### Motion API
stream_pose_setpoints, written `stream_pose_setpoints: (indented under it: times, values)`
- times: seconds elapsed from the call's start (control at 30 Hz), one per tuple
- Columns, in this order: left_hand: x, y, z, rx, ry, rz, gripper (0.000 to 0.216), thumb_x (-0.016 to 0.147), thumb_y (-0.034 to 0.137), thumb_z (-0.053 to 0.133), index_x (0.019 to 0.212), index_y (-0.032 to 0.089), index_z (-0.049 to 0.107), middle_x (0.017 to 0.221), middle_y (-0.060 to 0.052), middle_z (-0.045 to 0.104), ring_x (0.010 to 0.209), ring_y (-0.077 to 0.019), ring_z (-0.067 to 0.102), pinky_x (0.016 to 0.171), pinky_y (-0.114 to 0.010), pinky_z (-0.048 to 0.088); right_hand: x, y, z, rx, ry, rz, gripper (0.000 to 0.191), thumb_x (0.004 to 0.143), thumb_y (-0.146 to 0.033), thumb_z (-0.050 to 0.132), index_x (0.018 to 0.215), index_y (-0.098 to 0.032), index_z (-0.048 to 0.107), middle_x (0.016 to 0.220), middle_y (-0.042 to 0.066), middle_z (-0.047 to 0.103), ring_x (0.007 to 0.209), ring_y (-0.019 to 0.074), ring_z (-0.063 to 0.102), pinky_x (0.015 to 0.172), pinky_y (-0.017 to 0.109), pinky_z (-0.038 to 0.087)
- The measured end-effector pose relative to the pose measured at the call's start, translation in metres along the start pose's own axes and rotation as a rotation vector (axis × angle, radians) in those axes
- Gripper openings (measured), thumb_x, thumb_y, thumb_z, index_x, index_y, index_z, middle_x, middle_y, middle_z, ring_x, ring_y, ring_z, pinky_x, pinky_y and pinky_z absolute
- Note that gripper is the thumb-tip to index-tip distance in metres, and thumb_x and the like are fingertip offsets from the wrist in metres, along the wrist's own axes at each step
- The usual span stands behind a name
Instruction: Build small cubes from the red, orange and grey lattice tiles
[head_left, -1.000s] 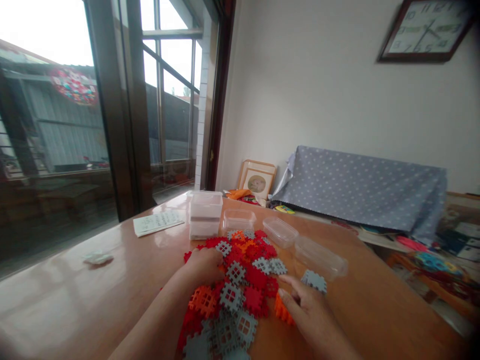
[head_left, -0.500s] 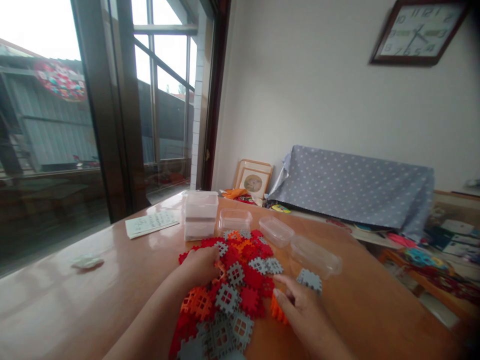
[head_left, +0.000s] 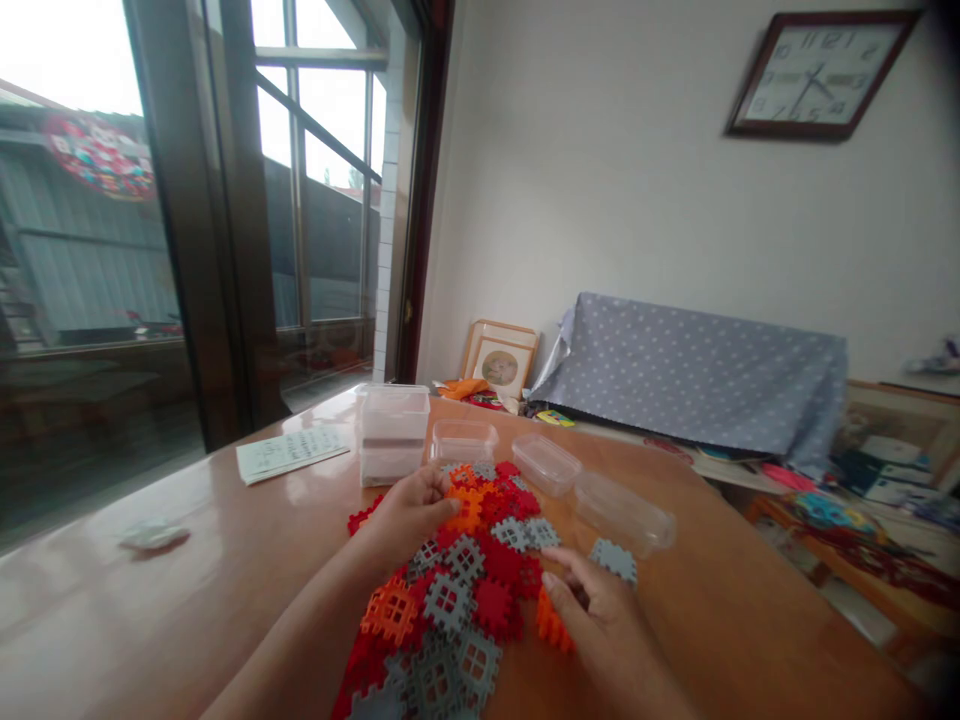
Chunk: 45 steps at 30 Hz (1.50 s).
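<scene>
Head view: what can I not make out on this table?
In the head view:
Writing on notepaper: too small, blurred.
Number of stacked orange tiles: the right hand partly covers them.
What lies beneath the left hand: hidden by it.
Nearest grey tiles: cut off by the bottom edge.

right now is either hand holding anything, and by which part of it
The left hand appears to pinch an orange piece by its left edge. The right hand is at the orange stack; whether it holds it cannot be told.
</scene>
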<state>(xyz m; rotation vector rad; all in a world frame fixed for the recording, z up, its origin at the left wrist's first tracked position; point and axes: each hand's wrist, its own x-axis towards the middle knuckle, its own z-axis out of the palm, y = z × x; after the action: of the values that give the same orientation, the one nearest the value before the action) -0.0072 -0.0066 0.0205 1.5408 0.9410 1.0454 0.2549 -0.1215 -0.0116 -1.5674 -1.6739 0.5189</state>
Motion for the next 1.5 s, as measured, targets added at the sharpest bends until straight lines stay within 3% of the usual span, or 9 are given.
stream_pose_setpoints:
  times: [0.13,0.23,0.33,0.47,0.63,0.8,1.03,1.17,1.5]
  values:
    - [-0.012,0.014,0.030,-0.197,-0.160,-0.061,0.023,0.083,0.032,0.068,0.091,0.020,0.050,0.067,0.006,0.057,0.056,-0.0089,0.052,0.054,-0.021,0.031,-0.004,-0.013,0.000,0.307,-0.049,0.111,0.050,0.095,-0.061,0.052,0.124,-0.022,0.065,0.084,0.004,0.068,0.069,0.0178,0.062,0.064,0.030,0.047]
    - [-0.019,0.016,0.051,-0.267,-0.232,0.028,0.020,0.081,0.026,0.069,0.086,0.019,0.052,0.072,0.002,0.063,0.064,-0.0101,0.055,0.061,-0.022,0.037,-0.008,-0.029,0.001,0.611,-0.101,0.214,0.056,0.095,-0.065,0.050,0.123,-0.018,0.062,0.084,0.005,0.068,0.061,0.0147,0.061,0.056,0.026,0.042]
    - [-0.027,0.018,0.068,-0.235,-0.284,0.145,0.008,0.082,0.017,0.062,0.086,0.019,0.056,0.081,-0.001,0.066,0.074,-0.0126,0.059,0.070,-0.025,0.044,-0.009,-0.040,0.003,0.851,-0.078,0.282,0.056,0.090,-0.064,0.059,0.120,-0.017,0.062,0.082,0.005,0.068,0.062,0.0139,0.061,0.055,0.024,0.041]
    - [-0.036,0.018,0.084,-0.128,-0.307,0.225,0.028,0.072,0.004,0.055,0.095,0.020,0.061,0.101,-0.004,0.068,0.090,-0.0160,0.064,0.079,-0.027,0.046,-0.006,-0.036,-0.001,0.946,0.004,0.299,0.051,0.080,-0.050,0.075,0.118,-0.019,0.060,0.077,-0.001,0.064,0.062,0.0118,0.059,0.058,0.022,0.043]
    - [-0.036,0.017,0.091,-0.216,-0.331,-0.076,0.048,0.075,0.017,0.065,0.121,0.023,0.052,0.092,-0.001,0.066,0.069,-0.0121,0.060,0.063,-0.023,0.044,-0.003,-0.030,-0.016,0.809,0.068,0.267,0.041,0.081,-0.044,0.073,0.110,-0.020,0.060,0.076,-0.003,0.061,0.064,0.0119,0.058,0.061,0.022,0.042]
    - [-0.032,0.017,0.087,-0.224,-0.322,-0.184,0.030,0.085,0.039,0.066,0.104,0.017,0.059,0.083,-0.001,0.066,0.066,-0.0100,0.056,0.062,-0.022,0.041,-0.003,-0.032,-0.022,0.701,0.047,0.262,0.039,0.082,-0.045,0.069,0.109,-0.018,0.061,0.075,-0.002,0.060,0.064,0.0132,0.057,0.062,0.024,0.042]
    - [-0.032,0.006,0.091,-0.293,-0.270,-0.250,0.022,0.082,0.030,0.068,0.093,0.017,0.054,0.073,0.000,0.068,0.055,-0.0079,0.053,0.055,-0.020,0.038,-0.003,-0.020,-0.017,0.173,0.055,0.019,0.051,0.079,-0.034,0.072,0.127,-0.024,0.059,0.119,0.006,0.063,0.102,0.0220,0.059,0.089,0.034,0.048]
    - [-0.032,0.005,0.093,-0.324,-0.298,-0.276,0.026,0.080,0.030,0.070,0.094,0.018,0.052,0.073,0.000,0.069,0.056,-0.0086,0.055,0.057,-0.021,0.040,-0.004,-0.021,-0.023,-0.060,0.047,-0.111,0.056,0.075,-0.028,0.075,0.128,-0.027,0.061,0.125,0.006,0.059,0.112,0.0237,0.057,0.099,0.036,0.046]
    - [-0.025,0.008,0.078,-0.193,-0.212,-0.204,0.034,0.084,0.046,0.067,0.100,0.018,0.060,0.089,-0.003,0.071,0.075,-0.0133,0.062,0.071,-0.025,0.045,-0.004,0.003,-0.050,-0.074,-0.077,0.085,0.053,0.077,-0.036,0.075,0.127,-0.024,0.066,0.099,0.003,0.066,0.083,0.0187,0.060,0.070,0.029,0.045]
